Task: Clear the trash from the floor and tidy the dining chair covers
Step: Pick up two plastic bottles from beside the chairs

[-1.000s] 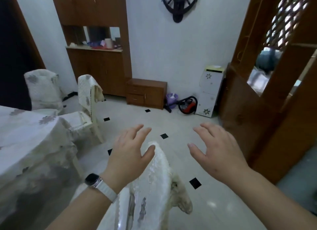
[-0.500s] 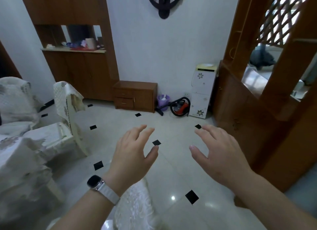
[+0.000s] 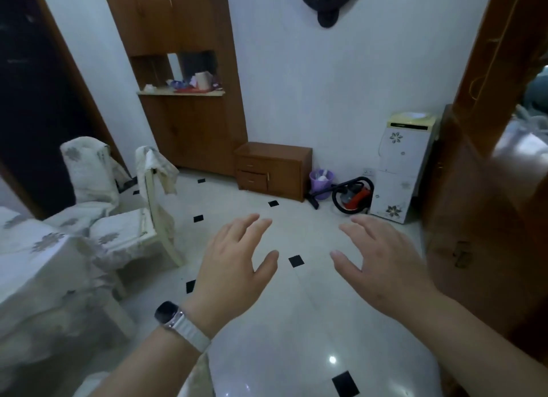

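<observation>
My left hand (image 3: 234, 266) and my right hand (image 3: 382, 266) hover side by side over the white tiled floor (image 3: 296, 322), palms down, fingers spread, holding nothing. A watch with a white strap is on my left wrist. At the left a dining chair (image 3: 139, 218) faces the table; its pale lace cover (image 3: 157, 171) hangs crooked and bunched off the top of the backrest. A second covered chair (image 3: 86, 165) stands behind it. A sliver of the near chair's cover (image 3: 198, 376) shows at the bottom edge under my left forearm.
A table with a floral lace cloth (image 3: 35, 266) fills the lower left. Against the far wall stand a low wooden cabinet (image 3: 272, 169), a purple bin (image 3: 321, 180) holding trash, a red vacuum (image 3: 354, 198) and a white water dispenser (image 3: 400, 165). A wooden partition (image 3: 480, 189) stands at the right.
My view has risen and shifted past the near chair, so its cover has dropped almost out of sight. Both hands stay open, now over bare floor.
</observation>
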